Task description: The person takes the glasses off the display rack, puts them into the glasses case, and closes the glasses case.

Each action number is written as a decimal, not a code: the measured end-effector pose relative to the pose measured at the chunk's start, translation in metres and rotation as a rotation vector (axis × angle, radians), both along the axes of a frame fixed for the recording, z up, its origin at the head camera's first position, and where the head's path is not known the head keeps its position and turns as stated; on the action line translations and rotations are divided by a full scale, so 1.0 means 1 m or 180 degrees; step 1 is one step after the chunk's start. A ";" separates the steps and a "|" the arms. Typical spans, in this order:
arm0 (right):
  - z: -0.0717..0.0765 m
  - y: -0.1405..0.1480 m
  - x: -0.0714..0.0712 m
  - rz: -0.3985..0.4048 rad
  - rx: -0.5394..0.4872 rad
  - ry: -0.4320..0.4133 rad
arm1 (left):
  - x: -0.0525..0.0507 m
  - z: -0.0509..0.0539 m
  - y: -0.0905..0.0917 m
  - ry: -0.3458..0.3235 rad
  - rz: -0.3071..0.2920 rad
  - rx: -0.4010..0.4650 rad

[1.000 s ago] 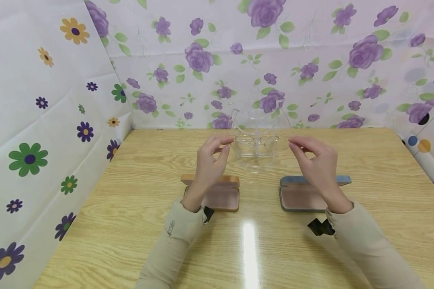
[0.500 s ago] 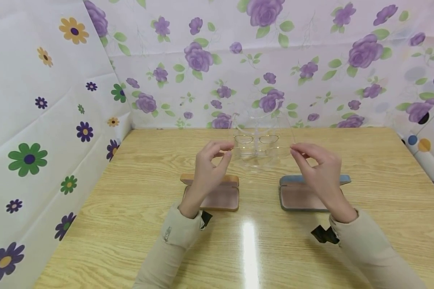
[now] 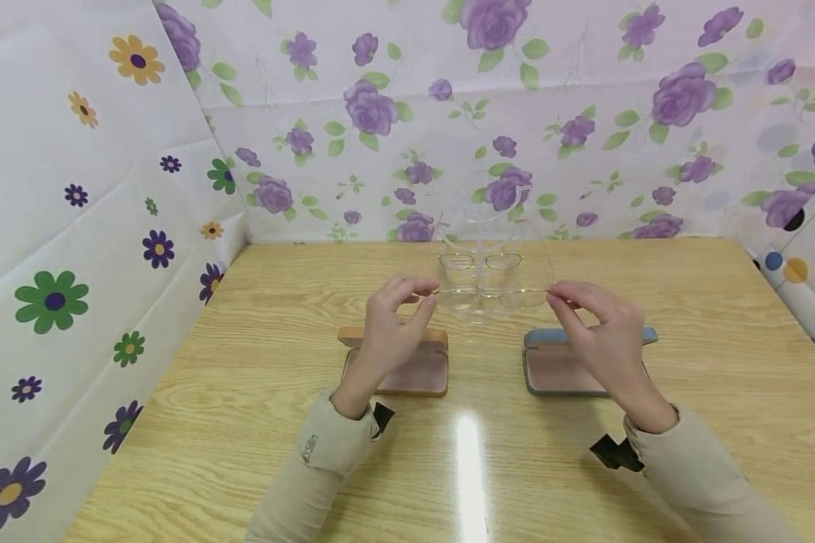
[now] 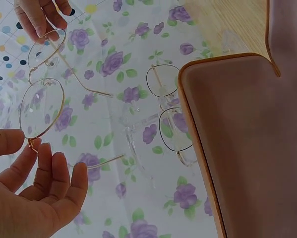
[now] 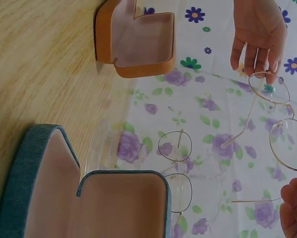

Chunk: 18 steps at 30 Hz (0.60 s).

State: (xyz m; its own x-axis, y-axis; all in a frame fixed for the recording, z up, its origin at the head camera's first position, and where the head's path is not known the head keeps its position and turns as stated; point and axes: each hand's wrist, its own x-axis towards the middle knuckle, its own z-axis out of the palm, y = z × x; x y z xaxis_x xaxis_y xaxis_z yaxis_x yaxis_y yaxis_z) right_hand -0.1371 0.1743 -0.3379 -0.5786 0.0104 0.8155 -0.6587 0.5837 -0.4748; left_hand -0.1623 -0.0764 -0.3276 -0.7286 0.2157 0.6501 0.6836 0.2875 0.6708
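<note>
Middle lane: bare surface [image 3: 485, 373] between orange case [image 3: 413, 375] and blue case [image 3: 562, 375].
Across its far end: held glasses [image 3: 492, 295], left hand [image 3: 395, 324] to right hand [image 3: 599, 323], barring the way.
Behind them: clear stand [image 3: 481, 277] bearing second pair [image 3: 480, 262].
Back: floral curtain [image 3: 380, 166].
Outer sides: room beyond both cases.
Case lids [image 3: 542, 337]: raised, low obstacles.

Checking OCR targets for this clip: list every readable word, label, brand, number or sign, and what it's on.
Readable text: none.
Left sleeve cuff: one small dark mark, possibly lettering; too small and blurred to read.
Held glasses, second glasses: no marking that I can make out.
Orange case, blue case: no text on the parts in view.
</note>
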 end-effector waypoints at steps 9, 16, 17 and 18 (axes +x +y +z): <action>-0.004 0.002 0.004 0.0099 0.0094 0.0071 | 0.004 -0.003 -0.001 -0.0054 -0.0013 -0.0058; -0.007 0.003 0.007 0.0083 0.0142 0.0071 | 0.005 -0.008 -0.003 -0.0014 -0.0094 -0.0097; -0.007 0.003 0.007 0.0091 0.0151 0.0064 | 0.006 -0.008 -0.003 -0.0013 -0.0098 -0.0109; -0.008 0.003 0.007 0.0107 0.0144 0.0058 | 0.006 -0.009 -0.004 -0.0009 -0.0110 -0.0115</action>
State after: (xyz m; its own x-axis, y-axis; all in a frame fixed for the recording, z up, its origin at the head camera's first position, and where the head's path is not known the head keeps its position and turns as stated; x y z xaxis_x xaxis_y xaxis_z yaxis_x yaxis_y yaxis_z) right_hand -0.1299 0.1775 -0.3454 -0.5631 -0.0460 0.8251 -0.6866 0.5817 -0.4361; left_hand -0.1567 -0.0801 -0.3361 -0.7222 0.2642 0.6393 0.6916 0.2878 0.6624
